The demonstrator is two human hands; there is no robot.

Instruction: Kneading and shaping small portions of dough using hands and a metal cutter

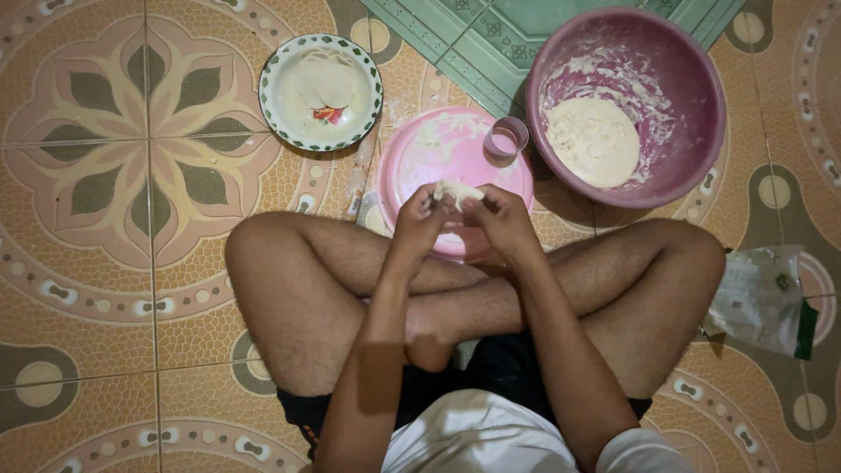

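- beyond the hands, up and to the right of them, stands a big purple bowl (701, 79) with a lump of pale dough (594, 140) on its bottom and smears on its wall; it seems kept there so that the right hand can reach it without a stretch.
- just under and beyond the hands lies a pink round tray (412, 166), dusted white; it sits right in front of the crossed legs, probably to catch flour and to serve as a working surface.
- further away to the left of the left hand is a white plate with green rim (272, 66), and flat pale dough pieces lie on it, well apart from the bowl, perhaps to keep the shaped pieces separate.
- far to the right of the right hand, on the tiled floor (105, 263), lies a crumpled bag (762, 298).
- left hand (416, 223) and right hand (501, 215) are raised above the tray, both closed with the fingers around a small piece of dough (455, 190), which is pinched between them from two sides.
- a small pink cup (506, 137) stands on the tray edge, touching the bowl, near above the right hand.
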